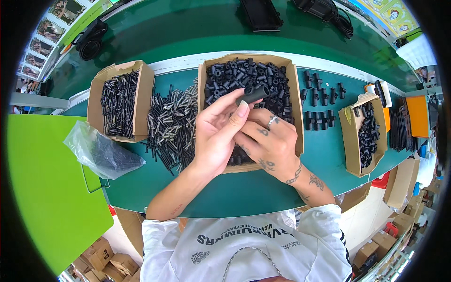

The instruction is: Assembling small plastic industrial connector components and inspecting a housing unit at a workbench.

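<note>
My left hand (217, 134) pinches a short black plastic tube (252, 94) between thumb and fingers, holding it over the middle cardboard box (298, 110), which is full of similar black tube parts (235, 73). My right hand (268, 143) sits just under and against the left, its fingers curled toward the same tube; a ring shows on one finger. Whether the right hand holds a small part of its own is hidden behind the fingers.
A left cardboard box (143, 101) holds thin black rods. Loose screws and springs (171, 124) lie heaped between the boxes. Assembled black pieces (319, 105) stand in rows at the right, beside a smaller box (350, 141). A clear plastic bag (101, 152) lies by the green board.
</note>
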`<state>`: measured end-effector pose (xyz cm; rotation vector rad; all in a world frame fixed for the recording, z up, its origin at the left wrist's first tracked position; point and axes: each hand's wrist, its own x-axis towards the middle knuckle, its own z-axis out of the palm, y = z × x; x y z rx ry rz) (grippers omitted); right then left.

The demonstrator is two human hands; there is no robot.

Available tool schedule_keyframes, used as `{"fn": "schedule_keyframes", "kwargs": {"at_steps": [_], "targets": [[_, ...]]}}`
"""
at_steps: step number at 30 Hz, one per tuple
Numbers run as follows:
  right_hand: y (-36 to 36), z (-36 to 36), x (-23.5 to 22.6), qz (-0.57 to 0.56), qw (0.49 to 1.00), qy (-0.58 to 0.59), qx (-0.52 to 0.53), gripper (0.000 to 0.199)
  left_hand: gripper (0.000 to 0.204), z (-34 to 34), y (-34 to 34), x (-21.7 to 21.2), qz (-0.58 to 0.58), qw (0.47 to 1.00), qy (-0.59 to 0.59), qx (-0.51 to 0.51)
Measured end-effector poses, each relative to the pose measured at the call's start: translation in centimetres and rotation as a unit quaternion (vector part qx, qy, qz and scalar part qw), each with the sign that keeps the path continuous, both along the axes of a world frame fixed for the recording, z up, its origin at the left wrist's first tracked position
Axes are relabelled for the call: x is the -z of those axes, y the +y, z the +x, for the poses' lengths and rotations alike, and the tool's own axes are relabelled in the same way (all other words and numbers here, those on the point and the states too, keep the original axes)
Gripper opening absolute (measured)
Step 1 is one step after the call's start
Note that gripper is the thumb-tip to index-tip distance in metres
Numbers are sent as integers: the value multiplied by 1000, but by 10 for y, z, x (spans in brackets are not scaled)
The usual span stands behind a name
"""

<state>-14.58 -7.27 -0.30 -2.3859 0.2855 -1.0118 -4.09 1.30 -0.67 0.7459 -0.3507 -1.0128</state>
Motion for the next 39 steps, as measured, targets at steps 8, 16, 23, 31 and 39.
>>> {"fn": "schedule_keyframes", "kwargs": {"at_steps": [8, 16, 23, 31, 39], "targets": [[-38, -15, -23, 267, 949, -163, -47, 30, 32, 12, 4, -5, 10, 966, -241, -93], [-43, -20, -27, 324, 930, -151, -91, 29, 29, 16, 3, -6, 5, 935, -342, -91], [-47, -22, -27, 363, 913, -156, -105, 27, 30, 20, 0, -7, -3, 875, -459, -155], [-41, -20, -26, 490, 861, -95, -102, 28, 37, 23, -6, -6, -39, 771, -605, -196], [-44, -22, -23, 457, 882, -70, -90, 27, 24, 24, 4, -10, 98, 862, -497, -33]]}}
